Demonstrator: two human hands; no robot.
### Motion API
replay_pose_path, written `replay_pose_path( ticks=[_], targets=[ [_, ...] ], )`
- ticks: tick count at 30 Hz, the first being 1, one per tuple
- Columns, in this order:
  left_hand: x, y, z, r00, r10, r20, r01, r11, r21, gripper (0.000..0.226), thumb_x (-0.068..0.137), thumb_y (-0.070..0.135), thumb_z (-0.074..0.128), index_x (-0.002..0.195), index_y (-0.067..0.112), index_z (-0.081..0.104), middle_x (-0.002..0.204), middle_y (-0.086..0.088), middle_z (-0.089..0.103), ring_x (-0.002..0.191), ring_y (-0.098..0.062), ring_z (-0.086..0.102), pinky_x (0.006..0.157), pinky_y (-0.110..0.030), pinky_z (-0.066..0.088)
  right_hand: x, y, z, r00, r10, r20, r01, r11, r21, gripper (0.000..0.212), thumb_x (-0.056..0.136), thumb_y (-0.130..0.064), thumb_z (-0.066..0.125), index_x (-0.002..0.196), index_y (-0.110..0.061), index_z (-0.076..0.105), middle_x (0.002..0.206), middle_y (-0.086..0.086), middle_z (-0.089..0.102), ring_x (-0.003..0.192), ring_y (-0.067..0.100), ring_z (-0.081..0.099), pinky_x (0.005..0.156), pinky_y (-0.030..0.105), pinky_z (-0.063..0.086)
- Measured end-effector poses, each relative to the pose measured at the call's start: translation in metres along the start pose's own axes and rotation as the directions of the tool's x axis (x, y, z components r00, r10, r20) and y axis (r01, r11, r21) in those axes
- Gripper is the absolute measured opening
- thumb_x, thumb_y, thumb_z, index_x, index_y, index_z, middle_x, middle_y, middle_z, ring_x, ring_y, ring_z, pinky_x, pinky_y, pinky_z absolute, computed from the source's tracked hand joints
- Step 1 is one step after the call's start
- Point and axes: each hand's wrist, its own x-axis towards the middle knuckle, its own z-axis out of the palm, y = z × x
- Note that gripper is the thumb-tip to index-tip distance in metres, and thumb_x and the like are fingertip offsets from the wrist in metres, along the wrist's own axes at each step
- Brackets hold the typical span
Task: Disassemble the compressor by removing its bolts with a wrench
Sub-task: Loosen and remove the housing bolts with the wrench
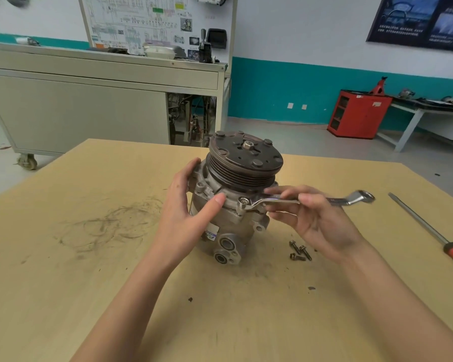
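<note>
Steel wrench (309, 201) lies level, ring end leftward on compressor (236, 194) bolt (243, 200).

Bright, even indoor light, soft faint shadows, wide-angle bending at edges, slight blur in background corners
</note>
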Motion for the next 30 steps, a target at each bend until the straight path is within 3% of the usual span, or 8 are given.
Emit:
replay_pose_path(
  ticks=[5, 9, 11, 15, 18, 23, 26, 30],
  targets=[
    [0.001, -0.001, 0.000, 1.000, 0.008, 0.003, -0.008, 1.000, 0.005, 0.075, 0.079, 0.048, 0.059, 0.146, 0.029, 0.034, 0.143, 0.017, 0.042, 0.123, 0.019, 0.037, 0.091, 0.005, 0.030, 0.013, -0.017, -0.006, 0.996, 0.081, -0.026, -0.083, 0.993, -0.084, 0.031, 0.084, -0.011, 0.047, 0.094, -0.016, 0.076, 0.075, 0.008, 0.067, 0.066, 0.018, 0.064, 0.060, 0.025, 0.052],
    [0.000, -0.001, 0.000, 1.000, 0.007, 0.004, -0.008, 1.000, 0.016, 0.075, 0.078, 0.051, 0.059, 0.146, 0.031, 0.034, 0.143, 0.018, 0.042, 0.123, 0.019, 0.037, 0.092, 0.004, 0.030, 0.001, -0.036, 0.019, 0.967, -0.232, -0.105, 0.164, 0.884, -0.438, 0.028, 0.091, -0.021, 0.051, 0.085, -0.015, 0.077, 0.071, 0.006, 0.070, 0.063, 0.021, 0.068, 0.056, 0.025, 0.054],
    [0.000, -0.001, 0.000, 1.000, 0.006, 0.004, -0.006, 1.000, 0.019, 0.076, 0.078, 0.053, 0.058, 0.146, 0.032, 0.033, 0.144, 0.019, 0.042, 0.125, 0.016, 0.037, 0.096, -0.001, 0.031, -0.011, -0.048, 0.040, 0.905, -0.425, 0.004, 0.291, 0.614, -0.733, 0.026, 0.090, -0.030, 0.057, 0.085, -0.013, 0.076, 0.068, 0.001, 0.070, 0.059, 0.016, 0.067, 0.054, 0.024, 0.054],
    [0.001, -0.002, 0.000, 1.000, 0.012, 0.005, -0.013, 0.999, 0.035, 0.076, 0.078, 0.051, 0.059, 0.147, 0.031, 0.033, 0.145, 0.017, 0.042, 0.129, 0.008, 0.038, 0.098, -0.008, 0.031, -0.023, -0.042, 0.080, 0.763, -0.548, 0.344, 0.233, -0.264, -0.936, 0.030, 0.095, -0.016, 0.054, 0.073, -0.003, 0.071, 0.062, 0.006, 0.063, 0.050, 0.017, 0.058, 0.055, 0.013, 0.045],
    [0.002, -0.002, -0.001, 0.999, 0.030, 0.022, -0.031, 0.999, 0.039, 0.076, 0.074, 0.047, 0.064, 0.143, 0.033, 0.034, 0.144, 0.016, 0.041, 0.127, 0.008, 0.040, 0.097, -0.005, 0.029, -0.020, -0.025, 0.104, 0.703, -0.554, 0.447, 0.162, -0.487, -0.858, 0.030, 0.088, -0.017, 0.062, 0.060, -0.008, 0.061, 0.052, 0.004, 0.048, 0.040, 0.019, 0.045, 0.034, 0.023, 0.037],
    [0.006, -0.002, 0.002, 0.999, 0.052, 0.003, -0.052, 0.998, 0.019, 0.080, 0.064, 0.052, 0.053, 0.139, 0.030, 0.035, 0.136, 0.014, 0.044, 0.120, 0.007, 0.044, 0.104, -0.011, 0.034, -0.019, -0.006, 0.125, 0.676, -0.568, 0.469, -0.002, -0.638, -0.770, 0.030, 0.080, -0.021, 0.074, 0.057, -0.016, 0.054, 0.051, -0.001, 0.043, 0.041, 0.014, 0.039, 0.045, 0.024, 0.016],
    [0.006, -0.003, 0.002, 0.997, 0.079, -0.001, -0.079, 0.997, 0.022, 0.078, 0.066, 0.058, 0.052, 0.137, 0.032, 0.034, 0.131, 0.026, 0.041, 0.116, 0.022, 0.038, 0.095, 0.002, 0.028, -0.020, -0.001, 0.129, 0.687, -0.579, 0.440, -0.077, -0.660, -0.747, 0.027, 0.077, -0.022, 0.077, 0.059, -0.016, 0.057, 0.052, -0.003, 0.041, 0.041, 0.012, 0.037, 0.046, 0.023, 0.016],
    [0.006, -0.006, 0.002, 0.998, 0.065, -0.004, -0.065, 0.998, 0.008, 0.079, 0.068, 0.056, 0.059, 0.140, 0.031, 0.035, 0.133, 0.020, 0.044, 0.118, 0.018, 0.039, 0.096, 0.000, 0.030, -0.021, 0.001, 0.130, 0.703, -0.587, 0.402, -0.132, -0.663, -0.736, 0.025, 0.077, -0.024, 0.076, 0.061, -0.015, 0.060, 0.053, -0.003, 0.043, 0.041, 0.011, 0.040, 0.042, 0.022, 0.020]
  ],
)
